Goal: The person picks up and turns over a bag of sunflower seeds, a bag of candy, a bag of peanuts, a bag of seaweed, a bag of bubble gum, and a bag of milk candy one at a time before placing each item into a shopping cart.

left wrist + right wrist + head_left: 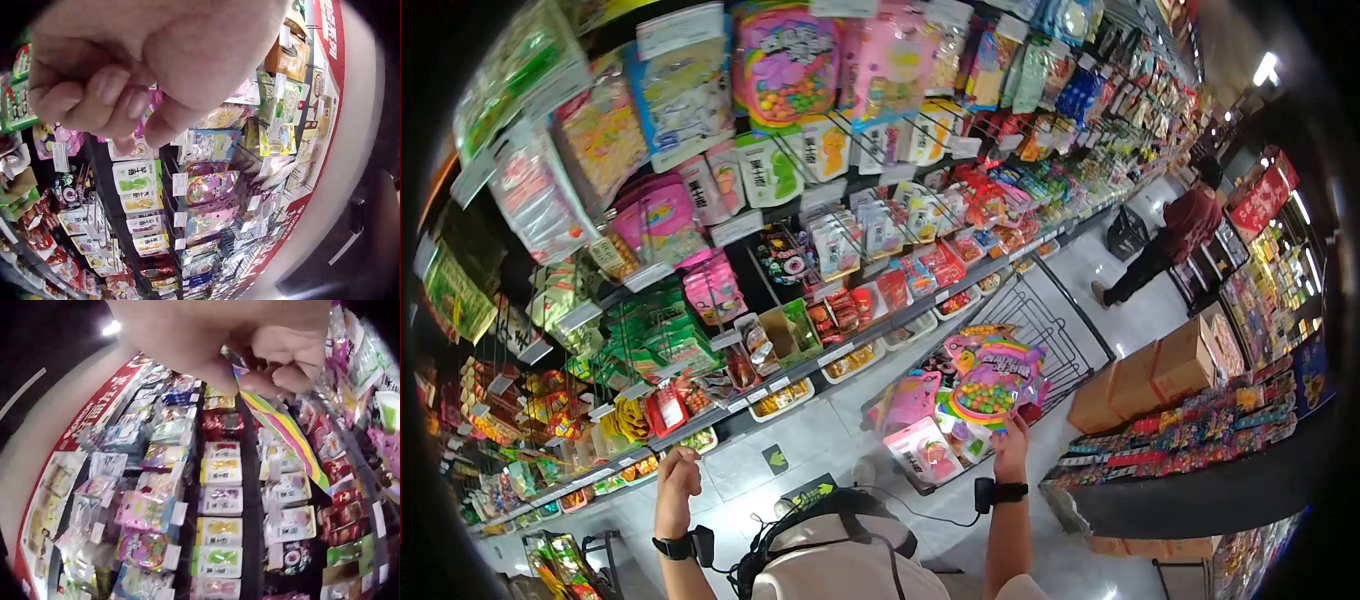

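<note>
My right hand point(1011, 450) pinches the edge of a rainbow-bordered candy bag point(983, 396), which shows round colourful sweets on its front. In the right wrist view the bag appears edge-on as a striped strip point(284, 434) below the curled fingers. It overlaps the wire shopping cart point(1065, 345), where a white-and-pink fruit candy pouch point(923, 452) and a bright pink bag point(907, 400) lie. On the other side, my left hand point(678, 478) hangs before the lower shelf with fingers loosely curled and nothing in them. The left wrist view shows the same relaxed fingers point(112, 94).
Shelves of hanging candy bags point(787, 65) run along the left and far side, with trays of sweets point(780, 398) low down. Cardboard boxes point(1145, 375) and a packet display point(1170, 445) stand right of the cart. Farther along the aisle, a person point(1185, 225) stands near a dark basket point(1124, 235).
</note>
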Demonstrator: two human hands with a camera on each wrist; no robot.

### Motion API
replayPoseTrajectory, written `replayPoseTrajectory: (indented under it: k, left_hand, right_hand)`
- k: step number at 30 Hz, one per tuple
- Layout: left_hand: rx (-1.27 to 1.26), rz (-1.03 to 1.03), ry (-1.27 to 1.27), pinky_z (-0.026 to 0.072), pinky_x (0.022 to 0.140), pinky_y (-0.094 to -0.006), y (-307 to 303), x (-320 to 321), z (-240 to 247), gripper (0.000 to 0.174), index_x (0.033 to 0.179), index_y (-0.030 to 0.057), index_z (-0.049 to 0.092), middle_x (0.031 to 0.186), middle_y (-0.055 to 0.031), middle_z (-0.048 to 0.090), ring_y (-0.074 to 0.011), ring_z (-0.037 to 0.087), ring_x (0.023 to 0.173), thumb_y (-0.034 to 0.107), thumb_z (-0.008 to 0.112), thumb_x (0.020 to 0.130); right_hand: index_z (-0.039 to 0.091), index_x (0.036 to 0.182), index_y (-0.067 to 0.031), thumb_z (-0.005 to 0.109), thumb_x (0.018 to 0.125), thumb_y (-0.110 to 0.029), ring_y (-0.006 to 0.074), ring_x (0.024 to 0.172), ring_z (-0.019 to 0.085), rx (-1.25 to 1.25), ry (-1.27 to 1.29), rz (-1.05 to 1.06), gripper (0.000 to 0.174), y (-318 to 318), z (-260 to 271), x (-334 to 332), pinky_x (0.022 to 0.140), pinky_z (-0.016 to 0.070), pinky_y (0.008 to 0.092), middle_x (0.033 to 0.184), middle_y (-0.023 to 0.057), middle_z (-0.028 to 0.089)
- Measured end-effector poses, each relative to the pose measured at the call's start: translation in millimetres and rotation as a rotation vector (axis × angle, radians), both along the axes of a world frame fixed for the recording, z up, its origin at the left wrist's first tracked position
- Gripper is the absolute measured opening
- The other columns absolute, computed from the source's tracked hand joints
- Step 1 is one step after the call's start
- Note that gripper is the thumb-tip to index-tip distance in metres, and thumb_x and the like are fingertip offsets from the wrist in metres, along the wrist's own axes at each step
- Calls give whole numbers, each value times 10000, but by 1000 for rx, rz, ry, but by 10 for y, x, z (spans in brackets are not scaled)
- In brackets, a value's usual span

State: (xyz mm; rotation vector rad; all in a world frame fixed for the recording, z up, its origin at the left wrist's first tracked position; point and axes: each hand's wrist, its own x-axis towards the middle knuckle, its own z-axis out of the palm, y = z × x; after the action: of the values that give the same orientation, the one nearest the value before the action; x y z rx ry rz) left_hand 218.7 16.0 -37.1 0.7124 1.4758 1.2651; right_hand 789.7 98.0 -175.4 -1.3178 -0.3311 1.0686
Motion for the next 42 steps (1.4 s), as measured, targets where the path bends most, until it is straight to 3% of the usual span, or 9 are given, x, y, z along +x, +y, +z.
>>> replayPoseTrajectory:
  k: [4, 5, 13, 16, 17, 23, 26, 36, 42]
  left_hand:
    - [64, 17, -57, 252, 547, -235, -203, -362, 17, 145, 1001, 48, 598, 652, 75, 403, -43, 335, 579, 184, 549, 1001]
    - [87, 2, -33, 267, 554, -238, -242, -433, 27, 136, 1008, 47, 602, 667, 68, 419, -49, 352, 594, 175, 555, 997]
    - [180, -170, -32, 469, 718, -252, -645, -682, 363, 196, 1136, 31, 629, 867, -23, 639, -115, 609, 815, 106, 576, 963]
    - [173, -222, -93, 496, 756, -271, -824, -732, 454, 234, 1186, 13, 617, 966, -54, 680, -131, 638, 874, 138, 588, 991]
    - [198, -188, -70, 497, 761, -274, -943, -770, 602, 258, 1209, 11, 609, 998, -66, 686, -136, 641, 874, 161, 581, 1001]
    - [367, -164, -217, 542, 793, -296, -1210, -856, 1124, 503, 1444, 4, 445, 1222, -68, 636, -123, 632, 1002, 234, 578, 1016]
    - [388, -26, -59, 565, 742, -317, -1239, -697, 1222, 505, 1412, -3, 480, 1231, -100, 642, -162, 662, 962, 272, 597, 1004]
    - [442, 144, -111, 543, 697, -234, -1303, -360, 1254, 445, 1422, 33, 502, 1186, -12, 645, -62, 594, 994, 197, 604, 1021]
    - [533, 194, -44, 510, 850, -255, -1137, -139, 1198, 359, 1337, 5, 567, 1195, -22, 652, -78, 593, 1036, 133, 618, 1006]
  right_hand:
    - [597, 1177, -93, 647, 973, -167, 71, 877, 584, 165, -86, 133, 223, -89, 849, -911, 659, 467, 269, 1091, -25, 644]
    - [586, 1268, -34, 596, 1013, -163, 149, 1091, 627, 234, -91, 303, 286, -99, 1075, -1083, 837, 559, 340, 1175, 26, 628]
    - [508, 1401, -62, 526, 1027, -197, 220, 1275, 571, 422, -35, 670, 398, -401, 2088, -2739, 1050, 494, 472, 1363, 67, 586]
    - [511, 1370, -13, 549, 1035, -211, 123, 1003, 595, 423, 60, 722, 390, -603, 2402, -3296, 717, 463, 273, 1252, 64, 634]
    - [520, 1350, -8, 554, 1035, -216, 97, 876, 561, 469, 104, 866, 378, -645, 2463, -3517, 635, 386, 247, 1213, 53, 645]
    - [530, 1313, -11, 641, 991, -297, 79, 808, 557, 472, 169, 1117, 446, -758, 2480, -3983, 594, 385, 226, 1117, 45, 671]
    - [521, 1325, -17, 669, 974, -336, 78, 799, 565, 480, 190, 1220, 498, -762, 2415, -4071, 599, 404, 219, 1113, 47, 675]
    - [543, 1323, 14, 632, 1006, -282, 105, 924, 629, 606, 5, 1368, 443, -637, 2354, -3869, 707, 500, 240, 1147, 71, 686]
    - [515, 1353, 42, 634, 1003, -252, 147, 1079, 624, 612, -77, 1406, 472, -542, 2405, -3658, 911, 504, 299, 1240, 88, 652]
